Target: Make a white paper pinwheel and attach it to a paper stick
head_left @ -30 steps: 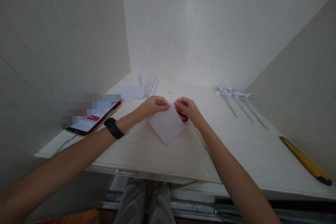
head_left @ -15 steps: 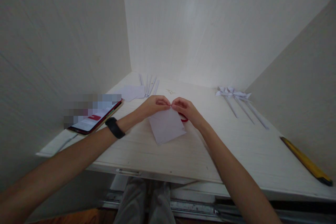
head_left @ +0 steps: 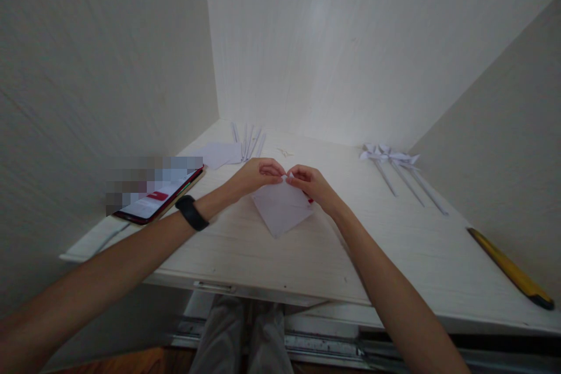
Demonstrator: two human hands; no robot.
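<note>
A white square paper sheet (head_left: 281,210) lies on the pale wooden desk (head_left: 394,257), one corner pointing toward me. My left hand (head_left: 258,176) and my right hand (head_left: 309,182) meet at its far corner, both with fingers pinched on the paper's edge. A black band circles my left wrist. Something red (head_left: 310,200), mostly hidden, peeks out under my right hand beside the sheet.
A phone (head_left: 158,196) with a lit screen lies at the left. Loose paper squares (head_left: 221,155) and thin paper sticks (head_left: 248,140) sit at the back. Finished paper pinwheels (head_left: 394,160) lie at the right. A yellow cutter (head_left: 511,269) rests near the right edge.
The sheet has turned a little under my fingers and its near corner has shifted. My hands stay pinched at the far corner, and less of the red thing shows now.
</note>
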